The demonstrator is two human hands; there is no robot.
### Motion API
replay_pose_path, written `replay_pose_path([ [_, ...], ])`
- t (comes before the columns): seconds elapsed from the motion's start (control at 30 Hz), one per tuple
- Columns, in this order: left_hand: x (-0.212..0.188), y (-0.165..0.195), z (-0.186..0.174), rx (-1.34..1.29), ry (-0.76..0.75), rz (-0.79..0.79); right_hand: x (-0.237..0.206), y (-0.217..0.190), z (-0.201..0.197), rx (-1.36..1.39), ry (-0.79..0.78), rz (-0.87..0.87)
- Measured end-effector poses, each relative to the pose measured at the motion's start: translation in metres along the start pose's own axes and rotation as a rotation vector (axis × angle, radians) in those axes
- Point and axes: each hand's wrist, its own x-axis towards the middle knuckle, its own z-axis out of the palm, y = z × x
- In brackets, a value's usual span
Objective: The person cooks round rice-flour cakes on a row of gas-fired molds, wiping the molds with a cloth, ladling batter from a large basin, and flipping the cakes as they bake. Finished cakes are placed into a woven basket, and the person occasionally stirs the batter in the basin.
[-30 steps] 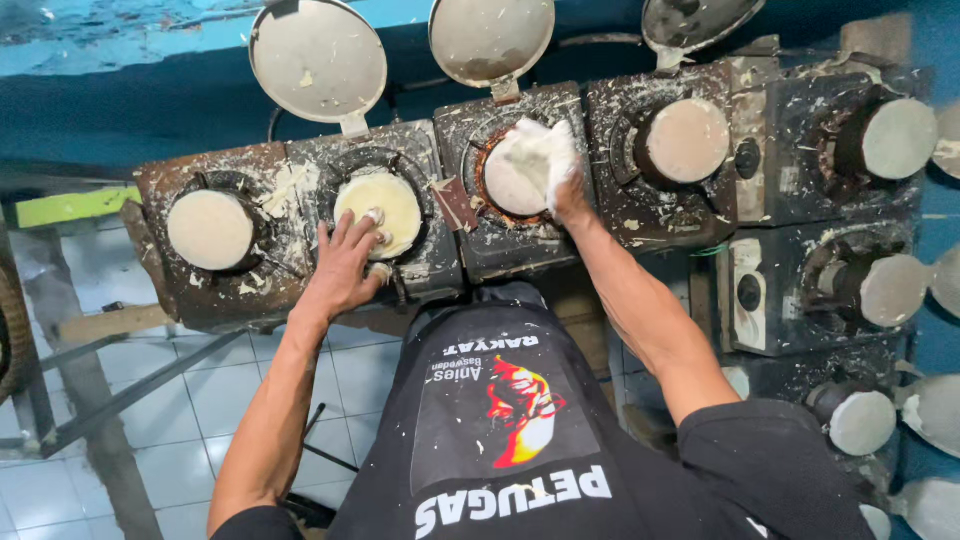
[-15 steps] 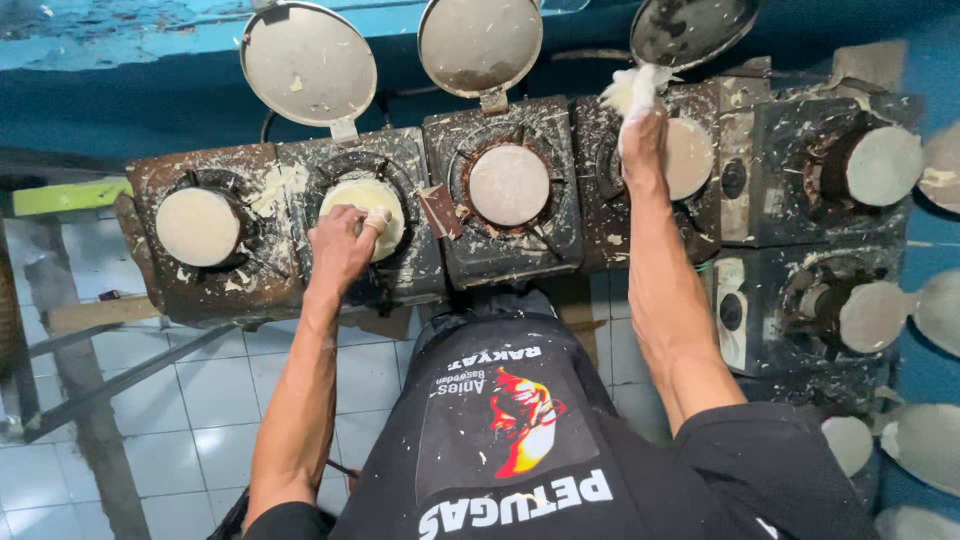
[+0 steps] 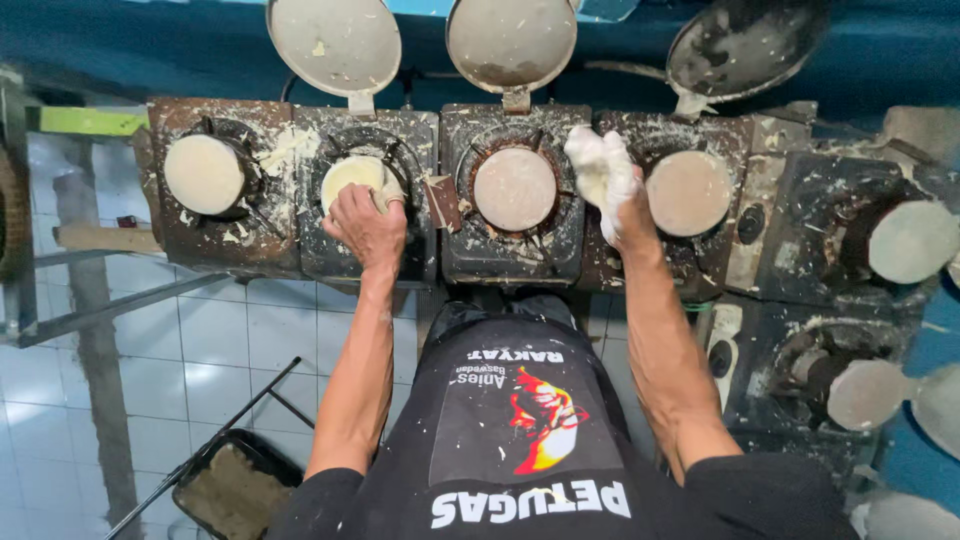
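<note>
The left hand point(image 3: 368, 225) presses flat on the pale dough disc point(image 3: 352, 180) in the second mould. The right hand point(image 3: 622, 205) grips a white cloth point(image 3: 598, 170) between the third mould point(image 3: 514, 188) and fourth mould point(image 3: 688, 192), whose discs look bare, their lids point(image 3: 510, 42) raised.

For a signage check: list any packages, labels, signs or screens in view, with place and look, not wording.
Printed panel on the black apron: lower centre on the person's front, white lettering around a red, orange and yellow picture.
No packages, signs or screens show by the crusted black stoves or the left hand.
</note>
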Motion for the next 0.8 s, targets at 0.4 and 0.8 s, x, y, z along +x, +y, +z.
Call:
replay_pose_path([
  [0.4, 0.003, 0.01, -0.005, -0.008, -0.089, -0.111, -0.04, 0.03, -0.02, 0.344, -0.262, 0.265],
  [0.8, 0.0, 0.026, -0.01, 0.093, -0.116, -0.045, -0.059, 0.014, -0.011, 0.586, -0.353, 0.153],
])
